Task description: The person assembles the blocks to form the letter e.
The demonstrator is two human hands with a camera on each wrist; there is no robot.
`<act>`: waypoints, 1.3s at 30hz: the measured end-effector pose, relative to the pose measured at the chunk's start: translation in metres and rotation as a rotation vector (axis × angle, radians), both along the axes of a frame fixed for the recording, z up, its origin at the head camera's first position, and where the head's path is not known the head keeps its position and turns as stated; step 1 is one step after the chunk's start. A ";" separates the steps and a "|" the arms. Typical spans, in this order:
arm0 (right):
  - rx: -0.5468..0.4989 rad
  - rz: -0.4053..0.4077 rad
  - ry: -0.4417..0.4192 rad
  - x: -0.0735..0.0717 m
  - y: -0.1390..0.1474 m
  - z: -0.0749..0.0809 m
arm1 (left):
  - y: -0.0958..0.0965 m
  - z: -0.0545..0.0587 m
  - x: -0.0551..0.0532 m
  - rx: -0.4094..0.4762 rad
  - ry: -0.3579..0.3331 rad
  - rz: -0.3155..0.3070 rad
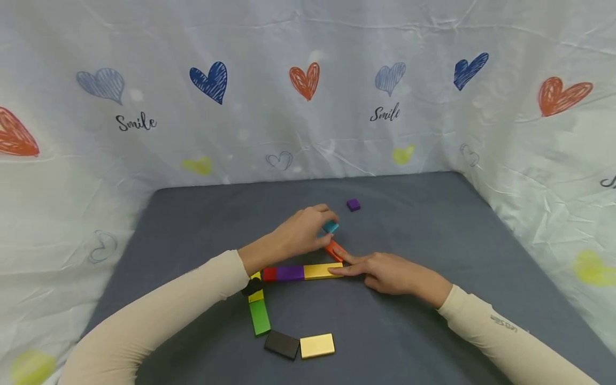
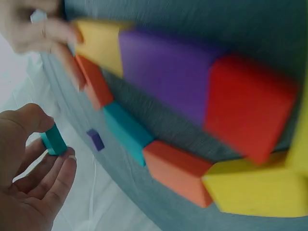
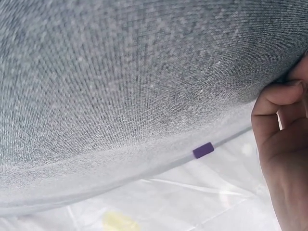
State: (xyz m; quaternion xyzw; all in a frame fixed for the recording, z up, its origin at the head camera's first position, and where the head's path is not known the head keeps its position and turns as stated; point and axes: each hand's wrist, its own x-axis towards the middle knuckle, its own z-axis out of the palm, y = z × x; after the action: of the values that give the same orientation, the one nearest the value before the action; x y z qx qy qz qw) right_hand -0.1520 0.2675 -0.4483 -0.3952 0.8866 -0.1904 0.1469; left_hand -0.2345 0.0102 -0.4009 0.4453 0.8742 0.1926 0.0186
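My left hand [image 1: 300,232] pinches a small teal block [image 2: 54,140] between thumb and fingers, above the far side of a block outline. My right hand [image 1: 392,272] rests its extended fingers on the end of an orange block [image 1: 334,250] and on a golden-yellow block [image 1: 321,271]; its other fingers are tucked under. The golden block lines up with a purple block [image 1: 290,273] and a red block [image 1: 270,274]. In the left wrist view, a second teal block [image 2: 127,132], another orange block [image 2: 177,171] and a yellow block [image 2: 260,187] continue the outline.
A small purple block [image 1: 353,205] lies alone toward the back of the grey cloth [image 1: 409,214]. Nearer me are a green block [image 1: 260,317], a black block [image 1: 282,344] and another golden block [image 1: 317,346]. A white curtain with hearts [image 1: 308,139] stands behind.
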 end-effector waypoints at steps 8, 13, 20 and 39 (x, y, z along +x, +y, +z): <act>-0.015 0.011 0.005 0.002 0.004 0.003 | -0.020 -0.001 0.038 0.036 -0.009 -0.045; -0.010 -0.005 -0.002 0.003 0.006 0.002 | -0.026 0.000 0.059 0.086 -0.002 -0.083; 0.009 -0.041 -0.029 0.003 0.006 0.002 | -0.029 -0.002 0.091 0.042 -0.062 -0.123; 0.013 -0.058 -0.069 0.002 -0.001 0.000 | -0.021 -0.023 0.144 -0.113 -0.033 -0.271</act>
State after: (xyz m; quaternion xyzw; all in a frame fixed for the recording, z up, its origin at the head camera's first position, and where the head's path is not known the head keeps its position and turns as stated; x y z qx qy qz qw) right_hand -0.1502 0.2661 -0.4480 -0.3616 0.8933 -0.2022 0.1745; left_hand -0.0907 -0.0107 -0.4238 0.5543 0.8151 0.1462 0.0835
